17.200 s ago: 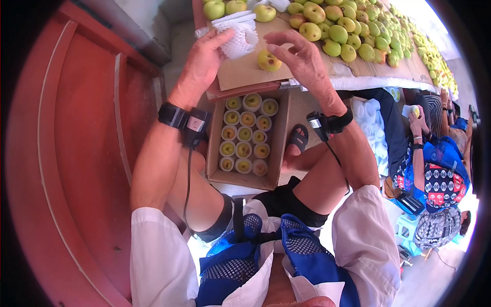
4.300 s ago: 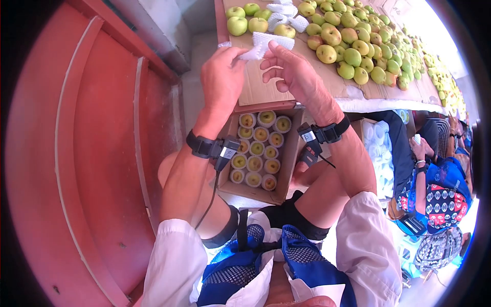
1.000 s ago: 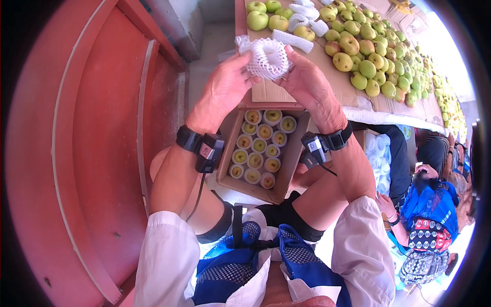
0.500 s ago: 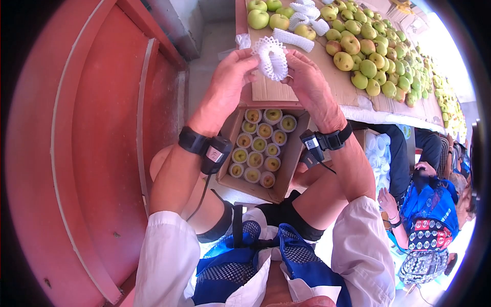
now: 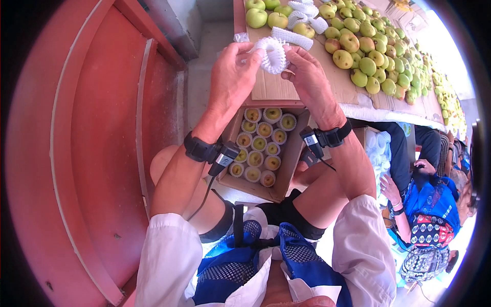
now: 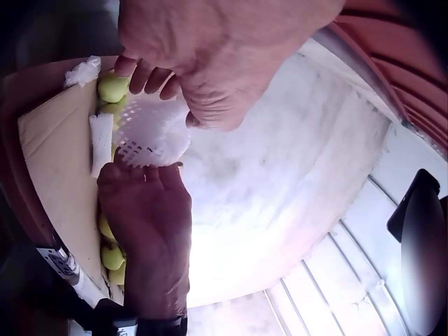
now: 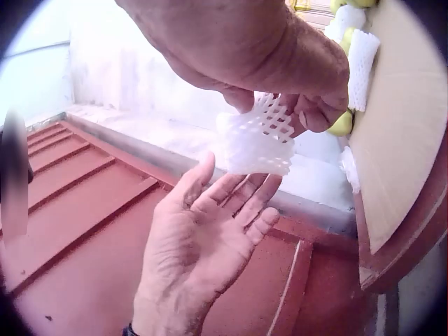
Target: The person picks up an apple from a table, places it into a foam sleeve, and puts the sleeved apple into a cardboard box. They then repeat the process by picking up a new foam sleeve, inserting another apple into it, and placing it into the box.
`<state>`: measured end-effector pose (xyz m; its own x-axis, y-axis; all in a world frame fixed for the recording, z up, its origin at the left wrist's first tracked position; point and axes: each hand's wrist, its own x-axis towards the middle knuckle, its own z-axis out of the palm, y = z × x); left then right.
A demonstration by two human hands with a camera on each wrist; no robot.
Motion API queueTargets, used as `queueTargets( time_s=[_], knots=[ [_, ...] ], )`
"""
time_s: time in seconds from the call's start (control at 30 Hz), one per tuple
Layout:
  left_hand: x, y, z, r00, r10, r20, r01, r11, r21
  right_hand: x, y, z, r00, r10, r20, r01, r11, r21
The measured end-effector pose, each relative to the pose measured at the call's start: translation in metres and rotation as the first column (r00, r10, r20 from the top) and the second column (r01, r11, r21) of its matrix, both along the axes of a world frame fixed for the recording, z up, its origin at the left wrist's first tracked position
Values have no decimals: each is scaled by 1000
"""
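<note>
A white foam fruit net (image 5: pixel 273 55), opened into a frilled ring with a hollow middle, is held up between both hands over the front of the cardboard-covered table. My left hand (image 5: pixel 232 77) holds its left side, the thumb on the rim and the fingers behind. My right hand (image 5: pixel 311 77) pinches the right edge between thumb and fingers. From the right wrist, the foam net (image 7: pixel 259 140) shows its open mesh, with the left palm turned up below it. Beneath the hands stands a carton (image 5: pixel 302 123) with rows of apples (image 5: pixel 273 113), each in a foam net.
Behind the hands lie a flattened foam net (image 5: pixel 292 38), several green apples (image 5: pixel 257 18) and more foam nets (image 5: pixel 305 9). A large apple pile (image 5: pixel 368 66) covers the table's right. A red panel (image 5: pixel 102 153) stands at left. Another person (image 5: pixel 429 204) sits at right.
Earlier the net was flat in the left hand; now it is spread into a ring between both hands. Over the last second it has turned slightly, and the left wrist has rotated.
</note>
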<state>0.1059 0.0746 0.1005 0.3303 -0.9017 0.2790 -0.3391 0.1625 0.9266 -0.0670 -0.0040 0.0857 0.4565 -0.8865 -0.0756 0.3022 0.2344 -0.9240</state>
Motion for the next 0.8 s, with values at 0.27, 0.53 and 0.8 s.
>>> queueTargets(
  time_s=[0.27, 0.53, 0.8],
  knots=[
    [7, -7, -10, 996, -43, -78, 51, 993, 104, 5, 15, 20, 979, -32, -203, -36, 946, -323],
    [28, -6, -4, 641, -210, -738, 256, 965, -51, 10, 24, 29, 976, -125, -176, 33, 891, -452],
    [31, -7, -6, 522, -338, -783, 307, 931, -197, 15, 32, 29, 976, -108, -189, -8, 849, -528]
  ],
)
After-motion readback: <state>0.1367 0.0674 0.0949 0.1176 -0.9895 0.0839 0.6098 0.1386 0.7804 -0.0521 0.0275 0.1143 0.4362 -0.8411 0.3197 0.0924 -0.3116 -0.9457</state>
